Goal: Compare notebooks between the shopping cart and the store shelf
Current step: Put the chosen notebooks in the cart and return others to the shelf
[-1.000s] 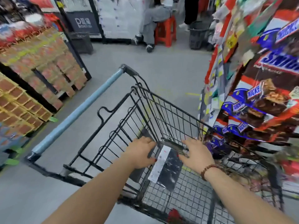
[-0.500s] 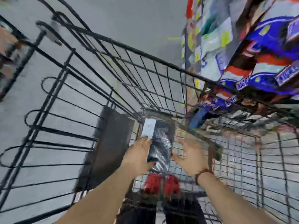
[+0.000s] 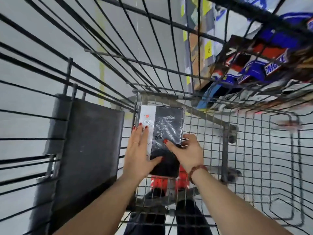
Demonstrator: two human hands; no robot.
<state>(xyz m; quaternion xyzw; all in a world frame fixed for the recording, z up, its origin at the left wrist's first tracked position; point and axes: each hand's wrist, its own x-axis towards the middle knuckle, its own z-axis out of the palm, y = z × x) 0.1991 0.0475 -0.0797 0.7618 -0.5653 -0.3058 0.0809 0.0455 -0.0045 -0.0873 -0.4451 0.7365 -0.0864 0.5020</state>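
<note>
Dark flap panel [image 3: 88, 143] stood at cart's left side. Left hand [image 3: 138, 153] lay flat, grip wide, fingers spread on notebook [image 3: 162, 133], thumb under near edge. Notebook lay on shopping cart [image 3: 254, 150] wire floor. Right hand [image 3: 188, 153] pinched notebook's right edge. Snack packs [image 3: 264, 65] beyond right wall.

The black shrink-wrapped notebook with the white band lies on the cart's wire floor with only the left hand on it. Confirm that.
Wrong: the head view shows both hands on the black shrink-wrapped notebook, left hand and right hand. It does lie on the cart's wire floor.
</note>
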